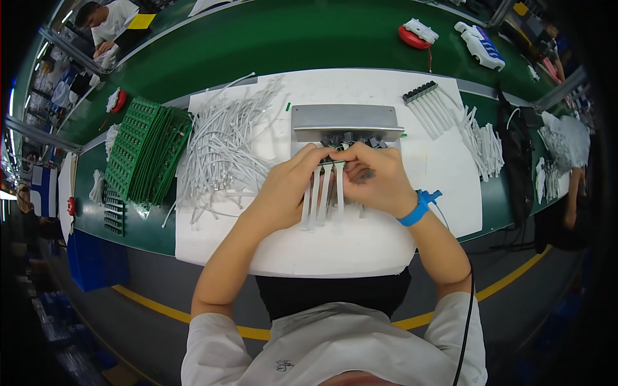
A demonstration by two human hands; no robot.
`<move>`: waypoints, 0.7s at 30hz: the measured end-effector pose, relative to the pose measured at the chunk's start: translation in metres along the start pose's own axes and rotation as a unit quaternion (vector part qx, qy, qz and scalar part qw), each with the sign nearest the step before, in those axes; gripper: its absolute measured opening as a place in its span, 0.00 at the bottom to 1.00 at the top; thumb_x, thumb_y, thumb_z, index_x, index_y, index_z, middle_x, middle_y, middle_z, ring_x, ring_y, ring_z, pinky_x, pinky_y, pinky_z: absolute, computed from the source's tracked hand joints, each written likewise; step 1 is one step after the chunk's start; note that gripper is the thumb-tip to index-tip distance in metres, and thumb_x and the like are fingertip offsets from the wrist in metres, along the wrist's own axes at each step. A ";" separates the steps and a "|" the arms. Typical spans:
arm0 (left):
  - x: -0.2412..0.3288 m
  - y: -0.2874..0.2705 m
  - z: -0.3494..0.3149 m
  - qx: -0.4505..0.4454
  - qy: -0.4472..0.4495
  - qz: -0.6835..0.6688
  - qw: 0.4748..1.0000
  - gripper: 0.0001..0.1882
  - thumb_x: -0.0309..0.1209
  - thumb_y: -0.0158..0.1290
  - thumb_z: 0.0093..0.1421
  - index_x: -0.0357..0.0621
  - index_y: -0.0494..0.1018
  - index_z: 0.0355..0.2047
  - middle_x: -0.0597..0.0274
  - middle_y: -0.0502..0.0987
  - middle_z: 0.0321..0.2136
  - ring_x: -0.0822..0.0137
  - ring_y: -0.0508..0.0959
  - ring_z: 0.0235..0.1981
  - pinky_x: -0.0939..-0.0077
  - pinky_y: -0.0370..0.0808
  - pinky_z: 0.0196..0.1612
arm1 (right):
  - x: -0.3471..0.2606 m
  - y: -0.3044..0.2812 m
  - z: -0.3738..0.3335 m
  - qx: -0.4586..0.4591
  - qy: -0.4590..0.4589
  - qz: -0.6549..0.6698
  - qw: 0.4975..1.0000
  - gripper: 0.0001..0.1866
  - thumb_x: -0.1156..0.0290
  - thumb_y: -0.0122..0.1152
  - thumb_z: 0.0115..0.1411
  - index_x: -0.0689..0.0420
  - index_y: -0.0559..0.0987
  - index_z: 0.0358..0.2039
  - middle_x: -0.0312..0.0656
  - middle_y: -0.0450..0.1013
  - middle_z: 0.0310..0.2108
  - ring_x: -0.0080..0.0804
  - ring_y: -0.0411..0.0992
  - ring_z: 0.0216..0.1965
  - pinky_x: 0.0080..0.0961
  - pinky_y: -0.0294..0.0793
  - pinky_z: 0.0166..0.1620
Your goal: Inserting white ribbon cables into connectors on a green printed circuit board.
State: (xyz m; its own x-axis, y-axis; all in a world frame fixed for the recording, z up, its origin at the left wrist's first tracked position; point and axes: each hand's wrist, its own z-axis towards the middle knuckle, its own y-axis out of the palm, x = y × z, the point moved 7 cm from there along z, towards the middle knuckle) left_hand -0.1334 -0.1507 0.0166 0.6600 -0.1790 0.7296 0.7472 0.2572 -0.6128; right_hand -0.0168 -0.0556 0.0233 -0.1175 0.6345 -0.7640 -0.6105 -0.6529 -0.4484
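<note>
Both hands meet at the middle of the white work sheet, in front of a grey metal fixture (344,118). Between them is a narrow green circuit board strip (331,163), from which several white flat cables (339,199) hang toward me. My left hand (288,186) grips the strip's left part with closed fingers. On the other side, the thumb and forefinger of my right hand (380,175) pinch at the strip's top edge; the exact contact is partly hidden by the fingers. Dark block-shaped parts (349,137) sit just behind the fingertips, along the fixture.
Left of my hands lies a loose heap of white cables (225,141), with stacked green circuit boards (145,154) beyond. A cabled board strip (420,92) and bundled cables (484,148) lie right. A blue wrist strap (418,209) trails a cord. Another person (112,26) works far left.
</note>
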 end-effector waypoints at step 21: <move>-0.016 -0.006 -0.003 0.097 -0.037 -0.017 0.994 0.27 0.21 0.56 0.60 0.43 0.62 0.60 0.43 0.76 0.47 0.40 0.80 0.46 0.57 0.76 0.46 | -0.012 -0.046 0.017 0.057 -0.035 -0.159 0.985 0.10 0.79 0.65 0.50 0.58 0.84 0.35 0.37 0.74 0.19 0.27 0.73 0.18 0.21 0.72 0.23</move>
State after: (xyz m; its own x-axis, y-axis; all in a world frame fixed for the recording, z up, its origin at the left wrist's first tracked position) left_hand -0.1487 -0.1525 0.0075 0.6214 -0.1231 0.7738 0.7357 0.4313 -0.5223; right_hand -0.0005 -0.0264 0.0613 0.0412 0.8290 -0.5577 -0.7081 -0.3695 -0.6017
